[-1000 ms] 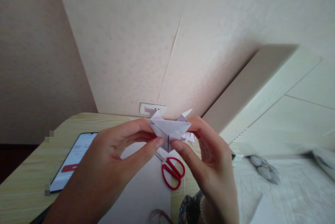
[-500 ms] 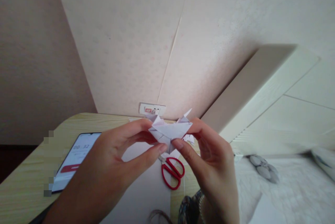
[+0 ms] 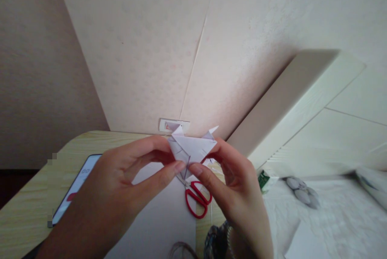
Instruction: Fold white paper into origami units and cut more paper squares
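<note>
A small folded white paper figure (image 3: pixel 192 147) with two pointed tips hangs above the table between both hands. My left hand (image 3: pixel 127 186) pinches its left side between thumb and forefinger. My right hand (image 3: pixel 236 190) pinches its right side and lower point the same way. Both thumbs meet near the bottom tip of the figure.
Red-handled scissors (image 3: pixel 198 202) lie on a white sheet (image 3: pixel 163 222) on the light wooden table (image 3: pixel 27 210). A phone (image 3: pixel 71 194) with a lit screen lies at the left. A wall socket (image 3: pixel 173 125) sits behind, and a white bed headboard (image 3: pixel 302 101) and bedding stand to the right.
Both hands and the paper figure have shifted slightly left and up, and the thumbs have closed in on the figure's lower point.
</note>
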`<state>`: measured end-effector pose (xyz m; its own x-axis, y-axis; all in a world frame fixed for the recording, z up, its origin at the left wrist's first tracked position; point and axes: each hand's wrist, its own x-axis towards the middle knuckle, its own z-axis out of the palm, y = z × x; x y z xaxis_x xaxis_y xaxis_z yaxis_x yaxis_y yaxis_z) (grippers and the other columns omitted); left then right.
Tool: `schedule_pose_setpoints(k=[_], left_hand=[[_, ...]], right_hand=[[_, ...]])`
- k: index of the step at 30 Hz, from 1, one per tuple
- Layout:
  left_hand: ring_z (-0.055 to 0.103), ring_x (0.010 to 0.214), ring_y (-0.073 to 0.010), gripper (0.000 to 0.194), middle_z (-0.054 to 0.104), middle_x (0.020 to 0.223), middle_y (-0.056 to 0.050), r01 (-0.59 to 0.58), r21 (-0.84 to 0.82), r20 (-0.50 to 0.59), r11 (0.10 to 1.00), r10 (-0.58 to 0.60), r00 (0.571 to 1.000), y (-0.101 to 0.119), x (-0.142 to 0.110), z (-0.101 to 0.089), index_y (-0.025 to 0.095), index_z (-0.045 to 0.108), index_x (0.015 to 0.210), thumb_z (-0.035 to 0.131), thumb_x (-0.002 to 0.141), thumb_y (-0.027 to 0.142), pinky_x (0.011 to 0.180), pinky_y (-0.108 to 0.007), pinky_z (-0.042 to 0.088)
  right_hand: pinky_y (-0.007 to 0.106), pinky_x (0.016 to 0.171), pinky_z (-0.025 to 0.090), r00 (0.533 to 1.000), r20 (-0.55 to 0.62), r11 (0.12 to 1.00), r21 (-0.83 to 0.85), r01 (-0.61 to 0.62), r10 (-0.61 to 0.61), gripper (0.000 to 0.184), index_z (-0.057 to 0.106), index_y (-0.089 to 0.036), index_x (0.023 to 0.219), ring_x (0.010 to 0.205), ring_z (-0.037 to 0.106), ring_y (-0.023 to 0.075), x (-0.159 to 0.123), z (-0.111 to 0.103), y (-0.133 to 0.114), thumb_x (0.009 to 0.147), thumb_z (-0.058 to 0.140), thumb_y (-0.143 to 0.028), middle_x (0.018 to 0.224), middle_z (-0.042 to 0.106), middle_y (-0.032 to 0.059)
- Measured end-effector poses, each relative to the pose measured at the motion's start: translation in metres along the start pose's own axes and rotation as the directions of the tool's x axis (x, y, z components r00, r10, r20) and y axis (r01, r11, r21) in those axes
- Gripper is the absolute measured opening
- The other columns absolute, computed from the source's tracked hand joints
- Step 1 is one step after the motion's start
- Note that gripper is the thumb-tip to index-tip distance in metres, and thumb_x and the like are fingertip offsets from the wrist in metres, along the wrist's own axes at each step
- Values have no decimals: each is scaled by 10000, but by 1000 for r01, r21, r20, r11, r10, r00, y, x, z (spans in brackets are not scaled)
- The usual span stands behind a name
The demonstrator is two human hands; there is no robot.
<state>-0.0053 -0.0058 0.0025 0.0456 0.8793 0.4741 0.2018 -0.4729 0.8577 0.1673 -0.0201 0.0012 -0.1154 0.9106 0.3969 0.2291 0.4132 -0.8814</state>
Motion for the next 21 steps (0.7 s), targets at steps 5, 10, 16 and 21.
schedule_pose_setpoints(k=[5,10,16,21], left_hand=[[773,726,-88,289,810,796,129,22,-69,28,997,-20,999,-2,-1,0,439,811,889,746,724,211,698,-76,565],[770,676,-81,301,801,739,133,23,-129,53,991,-16,998,1,3,1,421,814,814,731,687,161,672,-66,558],[751,668,-107,152,794,728,112,-15,-5,23,1000,15,1000,1,4,0,373,801,762,722,724,249,631,-110,568],[733,710,-145,61,781,743,85,36,121,22,992,-39,999,-1,0,-5,324,765,717,713,747,317,591,-179,540]], right_hand=[[268,779,485,1000,-28,1000,6,-5,5,70,676,-264,820,830,632,152,-1,2,-1,865,730,-262,735,645,-60],[269,745,477,997,-64,999,0,38,-38,86,677,-253,805,815,632,151,1,4,-1,855,746,-258,734,647,-56],[263,756,476,997,-78,1000,-2,20,-20,85,686,-254,823,827,627,149,-1,4,-3,849,766,-251,715,632,-60],[266,712,465,997,-77,1000,12,0,1,129,655,-233,771,777,612,147,-2,5,-5,843,762,-235,701,626,-51]])
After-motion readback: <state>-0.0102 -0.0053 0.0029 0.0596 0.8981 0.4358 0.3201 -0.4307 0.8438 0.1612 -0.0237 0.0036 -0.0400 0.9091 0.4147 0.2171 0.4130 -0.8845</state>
